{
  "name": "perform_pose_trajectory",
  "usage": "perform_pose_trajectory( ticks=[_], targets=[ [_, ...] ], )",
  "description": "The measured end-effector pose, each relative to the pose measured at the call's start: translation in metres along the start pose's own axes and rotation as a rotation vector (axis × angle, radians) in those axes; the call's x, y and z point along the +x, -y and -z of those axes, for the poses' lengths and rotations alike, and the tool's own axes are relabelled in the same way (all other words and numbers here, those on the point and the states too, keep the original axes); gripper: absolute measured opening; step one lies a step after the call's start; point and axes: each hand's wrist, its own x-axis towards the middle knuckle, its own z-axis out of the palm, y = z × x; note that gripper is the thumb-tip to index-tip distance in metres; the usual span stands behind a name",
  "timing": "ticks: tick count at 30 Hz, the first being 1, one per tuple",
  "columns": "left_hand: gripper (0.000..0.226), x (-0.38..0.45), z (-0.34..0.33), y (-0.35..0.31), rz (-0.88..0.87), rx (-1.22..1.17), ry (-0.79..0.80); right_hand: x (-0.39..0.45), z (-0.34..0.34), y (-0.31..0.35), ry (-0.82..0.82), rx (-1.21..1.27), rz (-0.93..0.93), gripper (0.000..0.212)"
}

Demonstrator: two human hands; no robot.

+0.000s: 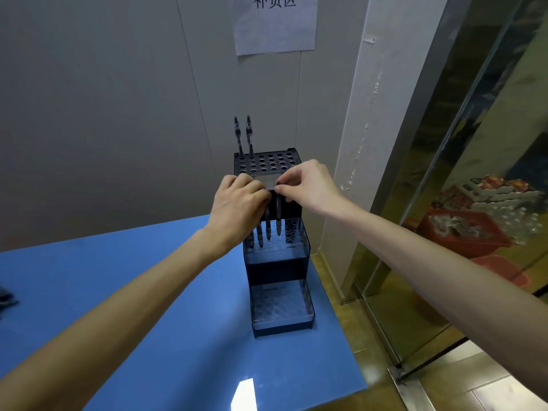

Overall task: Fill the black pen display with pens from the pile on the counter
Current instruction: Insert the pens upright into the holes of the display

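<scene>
The black pen display (pixel 277 269) stands on the blue counter near its right edge, with three stepped tiers of holes. Two dark pens (pixel 243 137) stand upright in the top tier's back left holes. My left hand (pixel 237 209) is closed around a bunch of several dark pens (pixel 264 229) whose tips hang over the middle tier. My right hand (pixel 308 185) pinches the top of one pen (pixel 278 215) from that bunch, its tip reaching down into a middle-tier hole. The bottom tier (pixel 281 304) holds no pens.
The blue counter (pixel 133 292) ends just right of the display, with a drop to the floor. A grey wall with a paper sign (pixel 274 23) is behind. A glass door (pixel 474 203) stands to the right. Something dark (pixel 6 298) lies at the counter's left edge.
</scene>
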Motion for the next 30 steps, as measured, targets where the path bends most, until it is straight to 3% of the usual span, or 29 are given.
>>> perform_pose_trajectory(
  ticks=[30],
  targets=[
    [0.024,-0.015,0.005,0.002,0.074,-0.102,0.104,-0.017,-0.012,-0.003,-0.013,-0.094,-0.067,0.011]
  ],
)
